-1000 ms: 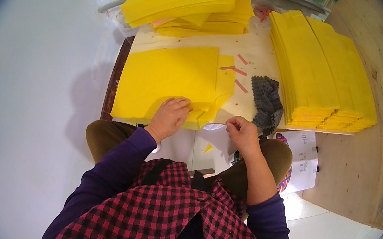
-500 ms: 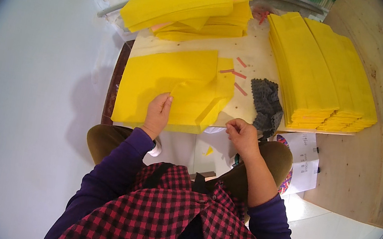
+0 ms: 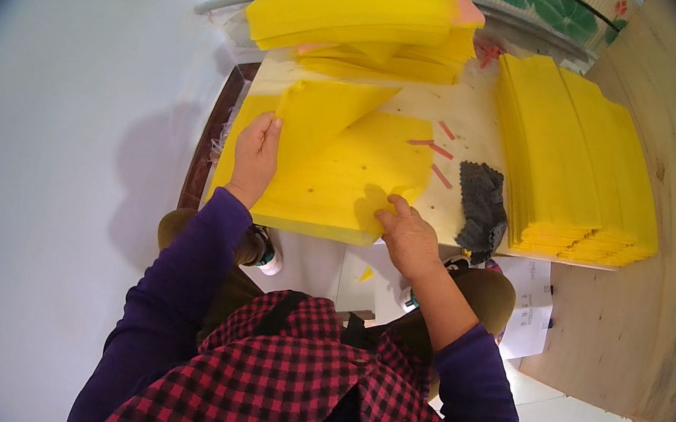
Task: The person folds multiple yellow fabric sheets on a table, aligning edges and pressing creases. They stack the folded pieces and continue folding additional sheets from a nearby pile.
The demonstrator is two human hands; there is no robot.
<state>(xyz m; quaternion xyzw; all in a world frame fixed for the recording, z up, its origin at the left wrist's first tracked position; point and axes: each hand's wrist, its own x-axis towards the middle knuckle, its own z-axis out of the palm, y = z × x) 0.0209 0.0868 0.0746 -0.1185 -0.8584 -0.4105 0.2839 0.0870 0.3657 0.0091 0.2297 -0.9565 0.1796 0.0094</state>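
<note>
A thin yellow fabric sheet (image 3: 344,168) lies at the near part of the table, with a further yellow layer showing beneath its left side. My left hand (image 3: 255,161) pinches its left part, and a flap of the sheet is lifted and folded over toward the far side. At the sheet's near right corner is my right hand (image 3: 409,237), fingers slightly apart and fingertips at the fabric, holding nothing that I can see. Several short red strips (image 3: 441,176) lie just right of the sheet. Beside them is a crumpled dark grey cloth (image 3: 480,204) with a zigzag edge.
A tall pile of yellow sheets (image 3: 360,5) with pink pieces stands at the back. Folded yellow stacks (image 3: 576,168) fill the table's right side, against a wooden panel (image 3: 635,325). More red bits (image 3: 490,53) lie at the back. A white printed sheet (image 3: 529,314) hangs below the table.
My left hand has moved left and farther away, lifting the fabric into a folded flap. My right hand has come onto the sheet's near right corner, its fingers loosening. The view has shifted slightly.
</note>
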